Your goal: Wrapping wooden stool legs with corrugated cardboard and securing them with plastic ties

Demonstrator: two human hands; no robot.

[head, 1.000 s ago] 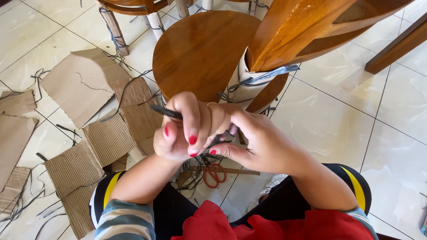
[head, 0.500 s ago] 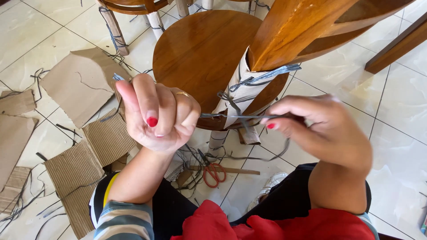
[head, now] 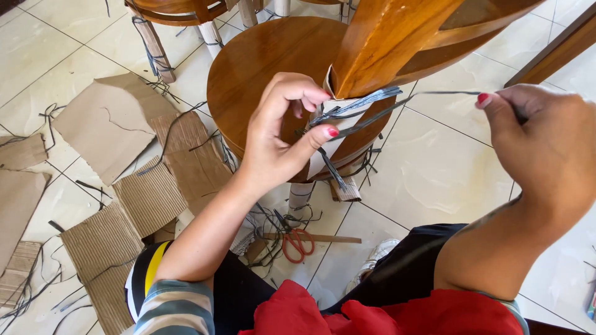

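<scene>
Where the frame begins at the left, entries run as follows.

1. Cardboard (head: 102, 124): torn flat and corrugated pieces, spread on the tile floor (head: 434, 174) at left and lower left, with loose dark strands among them.
2. Scissors (head: 298, 243): red-handled, lying on the floor at lower centre amid strand scraps, untouched, near the person's knees.
3. Left hand (head: 279, 133): centre frame, thumb and forefinger narrowed to a pinch on the strap where it crosses the wrap; other fingers curled above.
4. Seat (head: 261, 68): round, brown wood, upper centre, behind the left hand.
5. Leg (head: 379, 43): brown wood, slanting to the upper right, its lower part in a pale paper wrap (head: 326, 146).
6. Strap (head: 428, 94): thin grey-black plastic, looped around the wrap, 1 length running taut to the right, 1 tail hanging below the pinch.
7. Right hand (head: 546, 139): right edge, closed on the strap's far end, pulling away from the leg.

Step, as judged: cinching the strap tight around the wrap. A next move calls for tension held at the right while the pinch keeps the crossing from slipping.
</scene>
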